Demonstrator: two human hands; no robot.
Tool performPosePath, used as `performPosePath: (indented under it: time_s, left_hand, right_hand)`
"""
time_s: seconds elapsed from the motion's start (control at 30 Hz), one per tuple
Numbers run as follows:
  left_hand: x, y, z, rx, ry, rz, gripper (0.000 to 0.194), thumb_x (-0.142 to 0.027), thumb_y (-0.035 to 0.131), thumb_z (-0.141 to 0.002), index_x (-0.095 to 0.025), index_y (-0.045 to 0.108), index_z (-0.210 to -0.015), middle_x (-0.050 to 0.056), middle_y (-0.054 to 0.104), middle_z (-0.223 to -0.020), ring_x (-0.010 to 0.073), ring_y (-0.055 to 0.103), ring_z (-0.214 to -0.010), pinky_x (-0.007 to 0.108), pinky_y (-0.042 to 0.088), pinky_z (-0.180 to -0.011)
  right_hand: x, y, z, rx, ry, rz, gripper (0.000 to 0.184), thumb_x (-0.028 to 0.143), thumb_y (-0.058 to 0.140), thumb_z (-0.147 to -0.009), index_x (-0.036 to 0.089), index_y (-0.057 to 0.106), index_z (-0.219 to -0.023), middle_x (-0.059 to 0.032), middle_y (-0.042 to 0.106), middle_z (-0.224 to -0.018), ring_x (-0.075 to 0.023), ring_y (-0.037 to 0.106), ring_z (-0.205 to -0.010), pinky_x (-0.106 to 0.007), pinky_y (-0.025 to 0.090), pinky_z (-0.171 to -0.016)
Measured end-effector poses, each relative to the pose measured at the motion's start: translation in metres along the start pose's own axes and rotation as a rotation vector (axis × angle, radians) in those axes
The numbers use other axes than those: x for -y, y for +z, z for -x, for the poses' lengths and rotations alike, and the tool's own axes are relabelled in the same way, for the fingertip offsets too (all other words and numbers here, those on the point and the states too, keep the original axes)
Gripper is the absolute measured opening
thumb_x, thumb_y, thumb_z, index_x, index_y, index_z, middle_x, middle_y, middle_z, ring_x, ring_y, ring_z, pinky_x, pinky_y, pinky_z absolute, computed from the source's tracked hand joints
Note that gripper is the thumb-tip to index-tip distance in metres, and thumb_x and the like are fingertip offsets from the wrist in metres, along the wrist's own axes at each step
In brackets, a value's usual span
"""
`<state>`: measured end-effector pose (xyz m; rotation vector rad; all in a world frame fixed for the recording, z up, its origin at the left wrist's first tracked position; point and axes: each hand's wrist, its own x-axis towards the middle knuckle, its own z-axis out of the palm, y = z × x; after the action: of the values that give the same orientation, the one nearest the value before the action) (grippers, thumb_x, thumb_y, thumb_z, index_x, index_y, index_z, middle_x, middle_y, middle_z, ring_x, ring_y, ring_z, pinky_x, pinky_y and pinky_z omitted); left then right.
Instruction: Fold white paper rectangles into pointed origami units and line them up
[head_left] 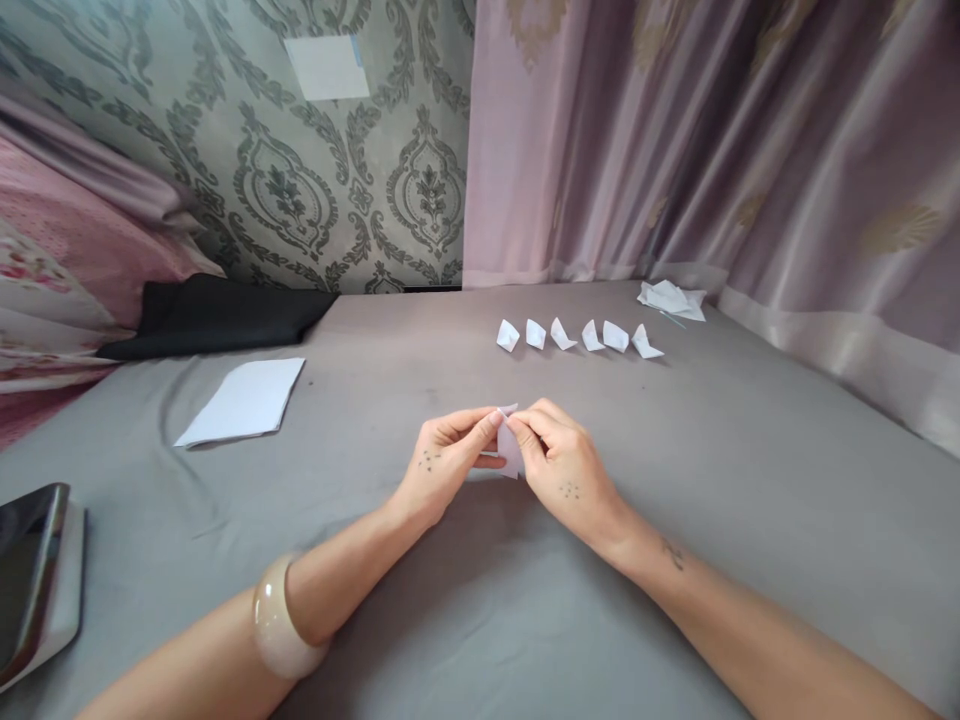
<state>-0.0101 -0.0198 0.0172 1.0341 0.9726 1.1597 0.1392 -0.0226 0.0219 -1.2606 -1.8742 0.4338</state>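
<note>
A small folded piece of white paper point(511, 455) is held up between my two hands, just above the grey cloth. My left hand point(452, 455) pinches its top left edge between thumb and fingers, with a finger behind the sheet. On the other side my right hand point(559, 455) pinches the paper near its top, thumb against the curled fingers. Both sets of fingertips nearly meet at the upper fold. The fingers cover part of the paper's shape. Beyond the hands stands a row of several small folded paper boats point(535, 334).
To the left lies a stack of white paper sheets point(244, 402), with a folded black cloth point(225, 315) behind it. A dark-screened device point(30, 575) sits at the left edge. Crumpled white paper point(673, 299) rests at the back right, by the curtain point(615, 150).
</note>
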Motion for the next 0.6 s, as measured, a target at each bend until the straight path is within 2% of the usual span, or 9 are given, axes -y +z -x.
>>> performPosePath:
  time_s: [0.17, 0.3, 0.43, 0.6]
  left_hand:
    - [-0.0020, -0.0027, -0.0009, -0.046, -0.025, 0.024, 0.031, -0.042, 0.068, -0.079, -0.019, 0.075, -0.099, 0.007, 0.073, -0.090, 0.0200, 0.067, -0.086, 0.029, 0.058, -0.069]
    - [-0.0017, -0.0016, -0.0009, -0.048, -0.030, 0.053, 0.029, -0.039, 0.069, -0.078, -0.018, 0.076, -0.096, 0.006, 0.073, -0.088, 0.0180, 0.066, -0.084, 0.029, 0.058, -0.073]
    - [-0.0020, -0.0005, -0.0001, -0.074, -0.038, 0.039, 0.027, -0.038, 0.071, -0.077, -0.017, 0.076, -0.093, 0.005, 0.071, -0.080, 0.0170, 0.065, -0.078, 0.028, 0.059, -0.065]
    - [-0.0016, 0.0011, 0.0018, -0.102, -0.026, 0.072, 0.029, -0.041, 0.070, -0.077, -0.017, 0.075, -0.092, 0.007, 0.072, -0.088, 0.0183, 0.067, -0.082, 0.024, 0.058, -0.063]
  right_hand:
    - [0.0024, -0.0018, -0.0017, 0.017, 0.052, -0.103, 0.024, 0.027, 0.044, -0.094, 0.021, 0.065, -0.087, -0.0011, 0.062, -0.078, -0.0131, 0.056, -0.068, -0.025, 0.043, -0.064]
    - [0.0021, -0.0006, -0.0019, 0.010, 0.055, -0.100, 0.022, 0.027, 0.046, -0.094, 0.021, 0.064, -0.084, -0.0003, 0.061, -0.076, -0.0126, 0.055, -0.066, -0.025, 0.043, -0.064]
    - [0.0016, 0.0005, -0.0008, 0.009, 0.058, -0.094, 0.022, 0.026, 0.045, -0.094, 0.021, 0.064, -0.084, -0.0005, 0.063, -0.077, -0.0132, 0.057, -0.069, -0.026, 0.043, -0.065]
    - [0.0040, 0.0027, 0.0031, -0.062, 0.067, -0.123, 0.014, 0.029, 0.051, -0.091, 0.023, 0.063, -0.095, -0.0014, 0.068, -0.086, -0.0135, 0.060, -0.069, -0.026, 0.046, -0.065]
